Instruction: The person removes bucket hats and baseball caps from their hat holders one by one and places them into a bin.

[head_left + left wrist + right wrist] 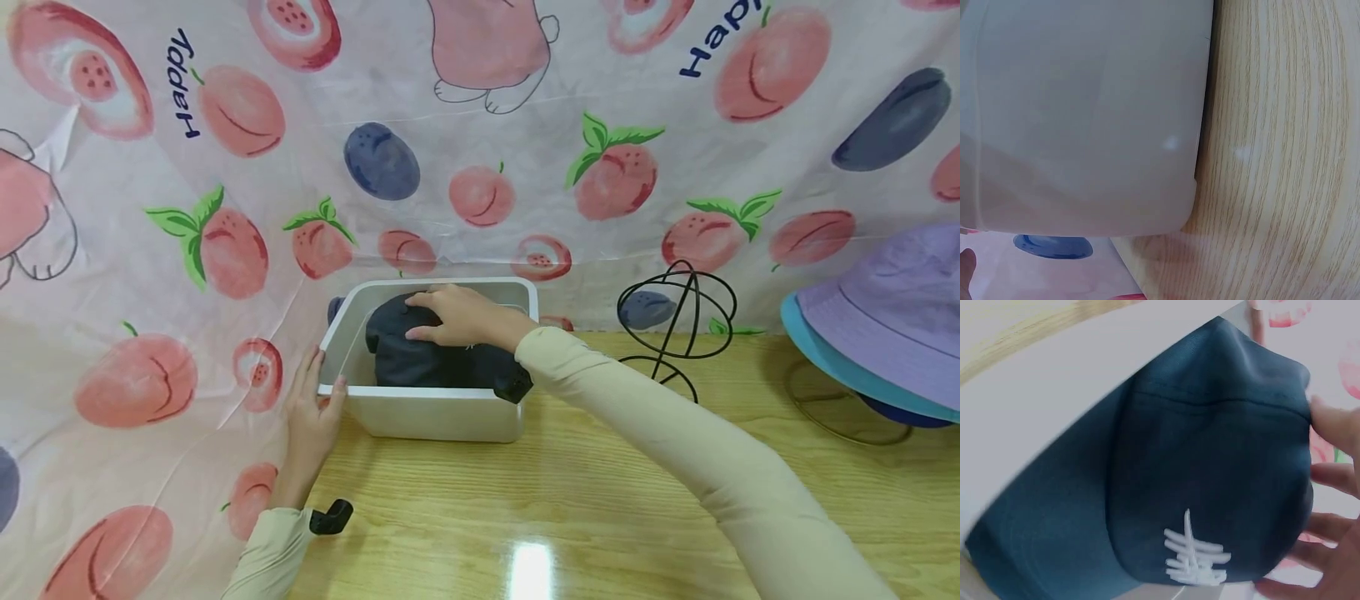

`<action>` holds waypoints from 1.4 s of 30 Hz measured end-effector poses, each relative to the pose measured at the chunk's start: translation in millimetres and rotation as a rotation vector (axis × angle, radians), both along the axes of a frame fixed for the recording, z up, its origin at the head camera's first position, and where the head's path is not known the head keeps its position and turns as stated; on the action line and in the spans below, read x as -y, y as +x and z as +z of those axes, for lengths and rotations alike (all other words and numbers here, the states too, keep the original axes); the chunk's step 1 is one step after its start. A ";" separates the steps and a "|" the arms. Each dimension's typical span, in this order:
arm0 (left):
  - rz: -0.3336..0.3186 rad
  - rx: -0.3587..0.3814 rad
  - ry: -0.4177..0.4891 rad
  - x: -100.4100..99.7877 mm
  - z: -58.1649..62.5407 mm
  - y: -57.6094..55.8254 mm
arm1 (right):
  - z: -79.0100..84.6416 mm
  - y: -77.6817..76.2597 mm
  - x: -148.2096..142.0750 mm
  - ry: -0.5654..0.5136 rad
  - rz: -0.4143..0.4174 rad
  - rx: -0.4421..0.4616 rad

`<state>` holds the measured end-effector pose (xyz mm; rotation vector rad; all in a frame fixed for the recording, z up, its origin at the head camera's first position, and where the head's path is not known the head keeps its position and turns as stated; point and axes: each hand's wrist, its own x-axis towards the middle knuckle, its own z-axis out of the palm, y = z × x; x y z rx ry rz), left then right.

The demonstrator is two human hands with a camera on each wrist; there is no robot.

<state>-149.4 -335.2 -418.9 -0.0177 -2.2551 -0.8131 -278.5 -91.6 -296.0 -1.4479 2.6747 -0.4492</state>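
A navy cap (420, 362) with white embroidery on its crown lies in a white plastic bin (435, 417). My right hand (461, 315) reaches over the bin from the right and holds the cap's crown. In the right wrist view, the thumb and fingers are spread around the edge of the cap (1210, 462), whose brim points to the lower left. At the near left corner of the bin, my left hand (311, 421) grips the rim, thumb on the near side. The left wrist view shows mostly the bin's outer wall (1091, 119).
A black wire hat stand (675, 333) stands right of the bin. Farther right, a purple bucket hat (892, 308) sits over a light blue hat (832, 371) on a wire stand (847, 429). A fruit-print cloth (480, 133) hangs behind the wooden table (600, 500).
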 end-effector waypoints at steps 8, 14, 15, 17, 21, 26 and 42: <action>-0.014 0.000 0.019 -0.5 -0.3 0.1 | -9.0 1.4 -20.0 0.025 -0.010 0.139; -0.023 -0.005 0.022 -1.6 -1.0 0.0 | -22.3 3.3 -20.7 0.034 -0.018 0.126; -0.025 -0.007 0.020 -1.9 -1.1 -0.1 | -24.0 3.4 -20.5 0.040 -0.023 0.119; -0.029 -0.008 0.021 -2.5 -0.8 -0.2 | -26.3 3.9 -20.3 0.047 -0.033 0.102; -0.020 -0.001 0.021 -2.8 0.3 0.4 | -27.0 5.1 -20.1 0.038 -0.039 0.091; -0.015 0.019 0.026 -2.7 2.0 2.6 | -25.7 6.1 -22.0 0.047 -0.044 0.078; 0.001 0.031 0.017 -3.3 2.6 3.6 | 3.3 15.4 -49.4 -0.056 0.007 0.013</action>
